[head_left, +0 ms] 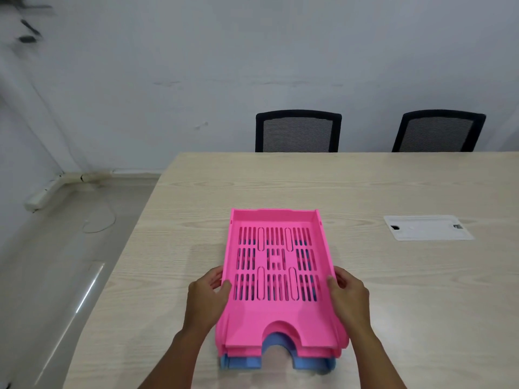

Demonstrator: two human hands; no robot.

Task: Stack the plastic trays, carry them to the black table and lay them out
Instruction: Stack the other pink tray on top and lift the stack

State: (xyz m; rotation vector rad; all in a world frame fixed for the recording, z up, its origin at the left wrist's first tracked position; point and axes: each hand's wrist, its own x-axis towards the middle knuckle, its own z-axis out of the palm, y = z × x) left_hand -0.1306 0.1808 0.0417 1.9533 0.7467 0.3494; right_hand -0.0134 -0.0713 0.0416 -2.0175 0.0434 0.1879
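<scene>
A stack of plastic trays lies on the light wooden table [393, 276] in front of me. The top tray is pink [276, 318] with a slotted floor and a curved notch at its near edge. More pink rims show beneath it, and a blue tray [233, 364] is at the bottom. My left hand [209, 294] grips the stack's left side, thumb over the rim. My right hand [346, 293] grips the right side the same way. No black table is in view.
A white cable cover plate [428, 227] is set into the table to the right. Two black mesh chairs [297, 131] [438, 131] stand behind the far edge against a white wall. Pale floor [56, 262] lies left of the table.
</scene>
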